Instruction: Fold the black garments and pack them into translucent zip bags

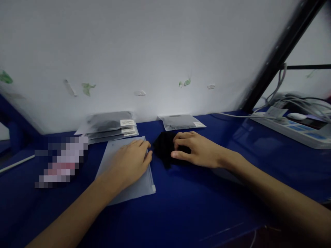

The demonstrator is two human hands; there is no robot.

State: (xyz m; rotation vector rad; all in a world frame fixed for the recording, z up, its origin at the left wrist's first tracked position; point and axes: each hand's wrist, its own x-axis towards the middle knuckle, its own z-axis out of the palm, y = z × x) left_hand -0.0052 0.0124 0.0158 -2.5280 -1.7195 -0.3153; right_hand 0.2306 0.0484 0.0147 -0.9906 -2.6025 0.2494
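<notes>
My left hand (131, 161) lies flat on an empty frosted zip bag (141, 186) on the blue table (191, 210), fingers stretched toward the bag's right edge. Just to its right, my right hand (198, 150) rests on a folded black cloth item (163, 147), with the fingers curled over the item's top and the thumb along its near side. The cloth lies on the table right beside the bag's open edge.
A stack of filled frosted bags with white labels (111, 125) sits at the back by the white wall, and one more filled bag (181, 121) lies behind the cloth. A white power strip with cables (292, 129) stands at the right. A blurred patch (60, 162) is on the left.
</notes>
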